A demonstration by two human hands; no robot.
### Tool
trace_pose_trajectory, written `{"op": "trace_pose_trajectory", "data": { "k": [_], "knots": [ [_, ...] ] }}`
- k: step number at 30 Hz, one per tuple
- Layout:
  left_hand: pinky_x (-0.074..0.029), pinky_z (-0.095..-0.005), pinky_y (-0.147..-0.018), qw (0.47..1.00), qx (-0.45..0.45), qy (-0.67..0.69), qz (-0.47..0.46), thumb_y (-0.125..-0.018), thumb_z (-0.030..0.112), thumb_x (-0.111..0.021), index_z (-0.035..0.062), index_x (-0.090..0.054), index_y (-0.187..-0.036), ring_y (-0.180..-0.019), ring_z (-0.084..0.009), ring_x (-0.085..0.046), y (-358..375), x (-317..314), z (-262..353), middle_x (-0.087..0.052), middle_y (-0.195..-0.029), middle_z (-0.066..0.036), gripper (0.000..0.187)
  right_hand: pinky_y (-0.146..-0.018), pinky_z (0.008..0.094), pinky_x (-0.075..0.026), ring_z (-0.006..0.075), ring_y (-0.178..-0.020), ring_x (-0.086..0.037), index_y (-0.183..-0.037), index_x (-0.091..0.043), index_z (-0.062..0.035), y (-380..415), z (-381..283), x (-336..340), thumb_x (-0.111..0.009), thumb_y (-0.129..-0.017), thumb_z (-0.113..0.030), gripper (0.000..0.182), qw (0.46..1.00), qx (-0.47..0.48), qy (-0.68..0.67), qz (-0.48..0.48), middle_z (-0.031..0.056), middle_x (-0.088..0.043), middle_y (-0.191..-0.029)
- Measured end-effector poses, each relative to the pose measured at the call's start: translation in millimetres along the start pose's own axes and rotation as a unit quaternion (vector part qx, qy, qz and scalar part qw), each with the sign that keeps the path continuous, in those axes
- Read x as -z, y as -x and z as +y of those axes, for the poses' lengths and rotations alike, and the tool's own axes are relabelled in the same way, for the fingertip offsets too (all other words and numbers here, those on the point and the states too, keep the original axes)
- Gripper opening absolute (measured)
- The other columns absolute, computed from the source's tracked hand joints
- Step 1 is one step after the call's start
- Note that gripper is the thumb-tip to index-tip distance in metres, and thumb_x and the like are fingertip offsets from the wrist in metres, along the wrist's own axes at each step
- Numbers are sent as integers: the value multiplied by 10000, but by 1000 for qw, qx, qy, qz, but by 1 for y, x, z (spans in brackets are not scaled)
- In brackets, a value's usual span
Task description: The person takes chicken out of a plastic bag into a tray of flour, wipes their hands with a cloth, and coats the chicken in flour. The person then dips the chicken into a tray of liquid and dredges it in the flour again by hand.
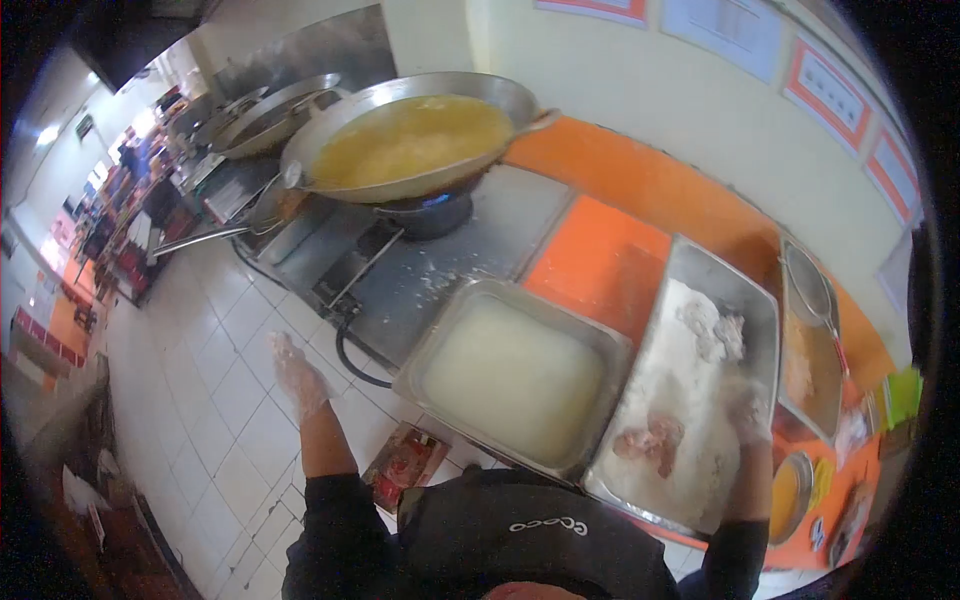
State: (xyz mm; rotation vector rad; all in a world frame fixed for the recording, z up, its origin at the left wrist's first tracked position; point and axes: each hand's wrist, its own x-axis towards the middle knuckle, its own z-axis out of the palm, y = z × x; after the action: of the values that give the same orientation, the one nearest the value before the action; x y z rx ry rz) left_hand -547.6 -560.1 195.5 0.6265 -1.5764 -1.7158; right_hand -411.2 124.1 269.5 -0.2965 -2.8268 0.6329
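My left hand [299, 378], in a clear plastic glove, is held out over the tiled floor with its fingers stretched, holding nothing. My right hand [748, 412] is over the right side of a long metal tray of white flour [690, 390]; motion smears its fingers, so any grip is hidden. Pieces of raw meat [652, 443] lie in the flour near the tray's left edge. Farther back in that tray are flour-coated pieces [712, 328]. Between my hands stands a metal pan of cloudy pale liquid [510, 375].
A large wok [410, 135] of bubbling yellow oil sits over a lit burner [430, 212]. A long-handled strainer [265, 215] juts out left of it. At right are another tray [812, 370] with a sieve [808, 283] and a bowl of orange liquid [788, 497].
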Motion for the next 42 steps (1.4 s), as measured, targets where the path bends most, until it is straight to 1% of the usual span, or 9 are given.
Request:
{"op": "trace_pose_trajectory", "data": {
  "k": [9,10,12,14,17,23,28,35,42],
  "knots": [
    [-447,-499,-733,892,165,274,-318,-896,330,-367,97,-360,-1212,-1032,-309,-459,216,-136,147,-316,-1301,-141,392,-793,325,-424,325,-937,-522,-902,-555,-24,-59,17,-79,-469,-592,31,327,974,146,166,40,180,-563,-884],
    [-425,-474,-748,892,-78,87,-437,-865,424,-392,96,-342,-1231,-974,-298,-450,223,-148,112,-334,-1256,-115,494,-809,333,-420,323,-952,-523,-921,-551,-22,-59,0,-66,-462,-614,7,320,975,140,173,23,182,-567,-906],
    [-392,-481,-786,778,-85,109,-612,-831,534,-400,98,-338,-1245,-998,-310,-412,253,-172,90,-341,-1247,-100,605,-828,344,-415,321,-967,-525,-945,-544,-21,-59,-28,-38,-469,-646,-53,310,970,157,185,20,183,-571,-940],
    [-373,-547,-831,488,382,480,-621,-828,567,-366,103,-363,-1234,-1164,-354,-356,303,-200,136,-321,-1320,-121,617,-832,351,-414,320,-967,-529,-957,-541,-25,-54,-36,-9,-496,-666,-127,311,959,188,205,52,182,-572,-966],
    [-371,-473,-865,691,415,272,-525,-805,626,-341,113,-416,-1205,-1163,-332,-360,358,-248,158,-402,-1266,-116,654,-812,367,-427,321,-958,-538,-930,-551,-30,-61,-27,20,-524,-687,-212,305,989,53,135,-13,182,-579,-966],
    [-416,-393,-594,816,-124,-86,-558,-851,391,-398,93,-534,-961,-750,-239,-529,410,-336,45,-524,-821,-82,345,-767,389,-462,316,-848,-596,-853,-628,-48,-107,66,40,-595,-667,-320,331,981,-25,195,8,160,-622,-892],
    [-416,-396,-529,516,-731,-375,-241,-807,202,-493,70,-578,-750,-547,-248,-526,410,-325,-14,-525,-553,-64,167,-793,322,-471,233,-895,-602,-901,-655,-71,-93,31,-4,-508,-778,-235,252,917,95,365,-130,112,-635,-927],
    [-397,-379,-492,618,-636,-335,-319,-751,246,-581,68,-586,-623,-491,-262,-488,411,-322,4,-479,-479,-57,220,-1019,534,-141,271,-1280,-235,-1237,-446,-63,-118,42,-62,-421,-832,-309,474,947,-75,311,-26,111,-341,-1346],
    [-378,-406,-426,636,-621,-305,-341,-604,182,-595,117,-603,-545,-506,-217,-530,420,-325,-8,-547,-538,-54,88,-850,361,-411,197,-1012,-539,-1059,-586,-105,-140,83,-112,-457,-826,-194,280,919,-34,363,-150,59,-590,-1056]
  ]
}}
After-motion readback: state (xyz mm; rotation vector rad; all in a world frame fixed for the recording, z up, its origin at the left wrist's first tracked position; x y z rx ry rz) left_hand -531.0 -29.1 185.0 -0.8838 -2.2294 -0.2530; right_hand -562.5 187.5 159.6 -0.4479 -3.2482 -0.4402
